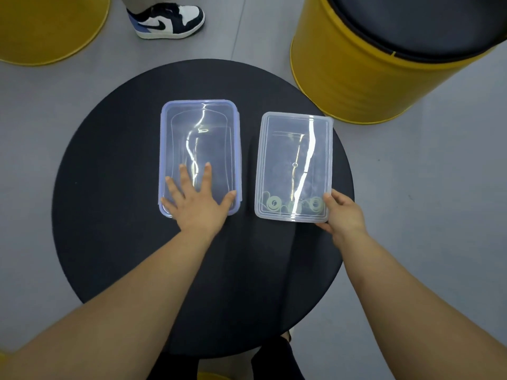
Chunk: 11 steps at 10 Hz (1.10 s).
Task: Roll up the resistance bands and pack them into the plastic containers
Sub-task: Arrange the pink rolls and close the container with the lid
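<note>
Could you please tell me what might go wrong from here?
The right hand pinches the clear container at one near corner only; lifted so, it may tilt and the rolled bands could slide or loosen.
That container sits near the edge of the table, so a nudge might tip it off.
The left hand presses only the near end of the blue-rimmed lid; its far end may stay unsealed.

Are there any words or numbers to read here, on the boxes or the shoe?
No words or numbers can be read.
Sneaker: a curved swoosh logo only, no letters.
Clear container: a tiny round mark on its lid, too small to read.
Blue-rimmed container: no text.
</note>
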Motion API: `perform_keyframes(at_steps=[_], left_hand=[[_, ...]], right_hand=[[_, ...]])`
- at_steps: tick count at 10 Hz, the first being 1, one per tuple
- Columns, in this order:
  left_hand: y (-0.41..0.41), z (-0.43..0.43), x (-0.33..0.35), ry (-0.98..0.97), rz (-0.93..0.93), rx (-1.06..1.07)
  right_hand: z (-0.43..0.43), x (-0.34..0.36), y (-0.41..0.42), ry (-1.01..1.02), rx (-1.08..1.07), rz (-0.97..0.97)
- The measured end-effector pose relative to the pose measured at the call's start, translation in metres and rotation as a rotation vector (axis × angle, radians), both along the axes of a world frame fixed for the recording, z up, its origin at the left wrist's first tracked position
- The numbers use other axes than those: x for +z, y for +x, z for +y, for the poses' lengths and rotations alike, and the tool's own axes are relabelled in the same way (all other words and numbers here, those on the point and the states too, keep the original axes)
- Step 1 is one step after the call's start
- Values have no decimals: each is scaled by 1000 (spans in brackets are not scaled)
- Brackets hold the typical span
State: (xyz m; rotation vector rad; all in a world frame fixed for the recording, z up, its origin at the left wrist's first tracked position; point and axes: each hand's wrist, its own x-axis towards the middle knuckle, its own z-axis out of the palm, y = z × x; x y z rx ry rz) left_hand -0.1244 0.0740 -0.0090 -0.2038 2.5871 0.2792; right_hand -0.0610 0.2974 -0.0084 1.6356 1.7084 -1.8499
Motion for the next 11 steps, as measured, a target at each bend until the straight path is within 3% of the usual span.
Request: perform_keyframes(at_steps=[4,9,10,11], left_hand=[[-9,-1,-8,-57,25,-119],[-18,6,-4,-40,34,-97],[-20,5,1,4,45,-69],[-26,7,13,89,113,-50]], right_hand=[[-7,-8,-22,34,39,0],[-7,-13,-35,84,50,-53],[-8,-13,-33,189,185,-122],[-15,-2,-31,418,304,-165]])
